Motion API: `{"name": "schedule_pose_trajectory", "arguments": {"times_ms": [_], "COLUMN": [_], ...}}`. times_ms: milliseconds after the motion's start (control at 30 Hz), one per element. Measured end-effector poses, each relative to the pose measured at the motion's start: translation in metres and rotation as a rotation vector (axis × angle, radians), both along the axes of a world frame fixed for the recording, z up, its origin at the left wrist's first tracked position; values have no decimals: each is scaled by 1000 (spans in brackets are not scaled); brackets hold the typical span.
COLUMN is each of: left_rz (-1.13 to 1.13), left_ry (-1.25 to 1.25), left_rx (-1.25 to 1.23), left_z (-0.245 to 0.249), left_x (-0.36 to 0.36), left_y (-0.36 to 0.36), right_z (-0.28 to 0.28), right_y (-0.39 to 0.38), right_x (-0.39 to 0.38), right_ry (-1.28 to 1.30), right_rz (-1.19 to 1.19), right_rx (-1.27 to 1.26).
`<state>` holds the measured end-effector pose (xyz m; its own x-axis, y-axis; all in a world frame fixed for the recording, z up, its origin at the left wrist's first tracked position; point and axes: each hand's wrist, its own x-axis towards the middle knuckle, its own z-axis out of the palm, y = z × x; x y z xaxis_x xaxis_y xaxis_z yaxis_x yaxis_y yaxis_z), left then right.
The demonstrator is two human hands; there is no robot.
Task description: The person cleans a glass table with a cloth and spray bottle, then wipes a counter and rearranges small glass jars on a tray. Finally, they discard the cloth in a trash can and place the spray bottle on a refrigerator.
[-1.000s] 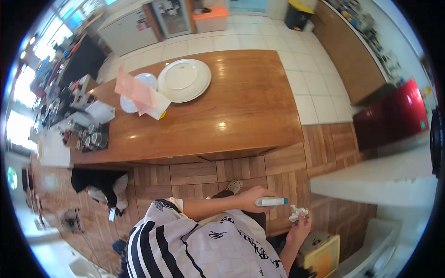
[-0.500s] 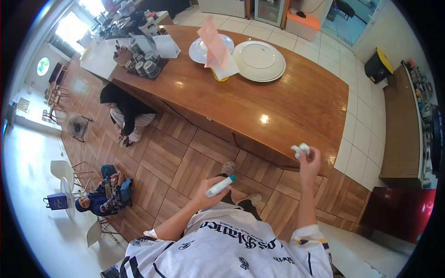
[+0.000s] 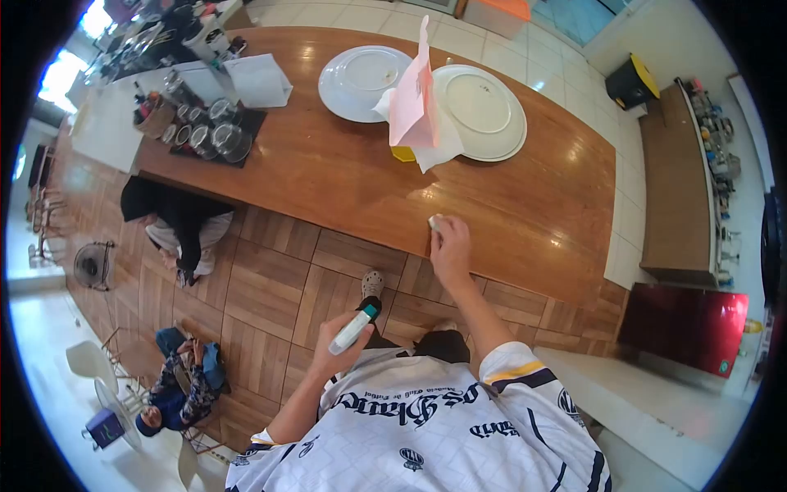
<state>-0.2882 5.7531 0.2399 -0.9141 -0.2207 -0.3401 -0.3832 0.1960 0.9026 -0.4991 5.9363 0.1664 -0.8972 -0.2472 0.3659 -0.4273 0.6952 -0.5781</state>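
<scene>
My left hand (image 3: 329, 343) is closed around a small white bottle with a green cap (image 3: 351, 331), held in front of my shirt above the floor. Over the near edge of the wooden counter (image 3: 344, 184), my right hand (image 3: 452, 252) pinches a crumpled white tissue (image 3: 435, 222), mostly hidden by the fingers. The tissue appears to be at the countertop, though contact is hard to confirm. Beyond it stands a folded pink paper (image 3: 415, 107) with white paper around it and something yellow (image 3: 402, 153) beneath.
Two white plates, one to the left (image 3: 365, 82) and one to the right (image 3: 484, 111), lie near the pink paper. Upturned glasses (image 3: 229, 141) and a white folded card (image 3: 258, 80) stand at the counter's left. One person (image 3: 184, 221) crouches beside the counter; another (image 3: 182, 373) sits lower left.
My right hand has moved left and inward over the counter with the tissue. My left hand still holds the bottle, slightly further left. The view has shifted closer to the counter.
</scene>
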Motion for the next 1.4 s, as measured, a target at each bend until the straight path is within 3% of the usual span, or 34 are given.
{"name": "schedule_pose_trajectory", "arguments": {"times_ms": [33, 133, 233, 333, 500, 600, 700, 733, 767, 833, 867, 967, 1067, 1167, 1300, 1367, 1400], "left_rz": [-12, -23, -72, -163, -75, -65, -6, 28, 53, 90, 101, 187, 304, 369, 323, 327, 322], "left_ry": [-4, 62, -6, -63, -1, 13, 32, 30, 34, 6, -21, 3, -35, -38, -83, -81, -84], "left_rx": [17, 45, 53, 63, 129, 118, 118, 128, 143, 159, 134, 77, 82, 106, 93, 162, 200], "left_z": [-5, -16, -16, -11, -12, -4, 0, 3, 4, -3, -2, -5, 1, -10, -5, -1, -1], "left_x": [-6, -22, -33, -39, -41, -44, -42, -39, -38, -26, -20, 4, 24, 42, 43, 33, 24], "left_y": [-10, -29, -40, -46, -49, -58, -74, -77, -81, -86, -91, -99, -102, -101, -103, -103, -102], "right_z": [-1, 8, 16, 10, 14, 17, 14, 9, 23, 27, 37, 22, 5, -6, 18, 20, 12], "right_y": [0, 15, 14, -5, 5, 9, -15, -36, -74, -147, -184, -265, -307, -310, -255, -214, -186], "right_x": [4, -13, -76, -86, -24, 4, 13, 9, -7, -42, -59, -117, -135, -135, -108, -91, -78], "right_ry": [64, -453, -378, -116, -137, -125, -724, -793, -853, -640, -659, -87, -28, 14, -23, -461, -797], "right_rz": [67, 25, -138, 31, 306, 286, 119, 134, 139, 263, 324, 330, 336, 436, 626, 627, 522], "right_rx": [-1, -233, -185, 66, 160, 225, -238, -399, -558, -512, -564, -227, 219, 334, 397, 75, -312]}}
